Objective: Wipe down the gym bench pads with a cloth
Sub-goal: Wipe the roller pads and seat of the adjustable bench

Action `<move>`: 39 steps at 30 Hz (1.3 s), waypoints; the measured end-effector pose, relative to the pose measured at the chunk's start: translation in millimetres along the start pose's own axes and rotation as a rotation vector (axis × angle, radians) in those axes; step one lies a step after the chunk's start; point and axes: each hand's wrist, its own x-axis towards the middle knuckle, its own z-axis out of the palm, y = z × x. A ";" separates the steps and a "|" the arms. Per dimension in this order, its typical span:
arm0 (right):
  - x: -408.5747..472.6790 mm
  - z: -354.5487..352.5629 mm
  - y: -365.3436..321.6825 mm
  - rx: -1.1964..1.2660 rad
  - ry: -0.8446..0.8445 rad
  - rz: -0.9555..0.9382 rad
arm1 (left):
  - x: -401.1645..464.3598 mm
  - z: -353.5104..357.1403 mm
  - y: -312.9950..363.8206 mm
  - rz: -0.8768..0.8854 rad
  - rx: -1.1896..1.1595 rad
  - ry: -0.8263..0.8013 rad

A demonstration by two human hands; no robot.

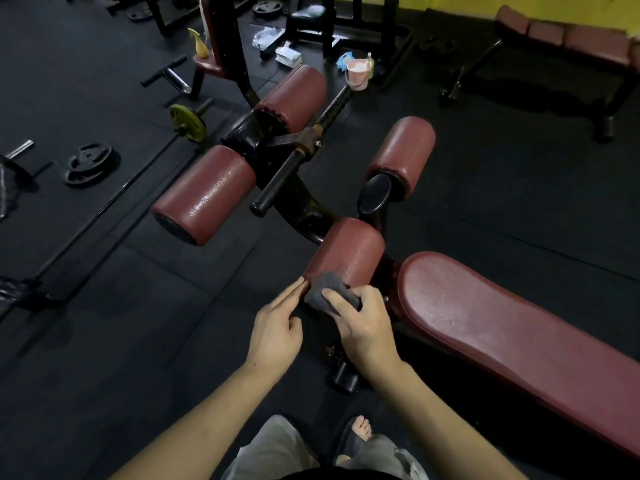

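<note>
A dark red bench pad (502,327) runs from the centre toward the lower right. At its head end are several dark red roller pads; the nearest roller pad (349,252) is just in front of me. My right hand (363,327) presses a grey cloth (329,291) against the near end of that roller. My left hand (277,327) holds nothing, and its extended fingers touch the roller's edge just left of the cloth. Other roller pads lie at the left (204,194), the upper middle (294,97) and the right (403,152).
A black bar (301,150) sticks out between the rollers. A barbell with a yellow plate (187,123) and loose black weight plates (88,164) lie on the black floor at left. A pink bucket (360,74), a yellow spray bottle (199,43) and another red bench (568,39) stand farther back.
</note>
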 end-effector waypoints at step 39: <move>102.3 -40.9 33.9 -0.198 0.296 -0.174 | 9.8 -11.4 3.2 -0.144 0.012 -0.164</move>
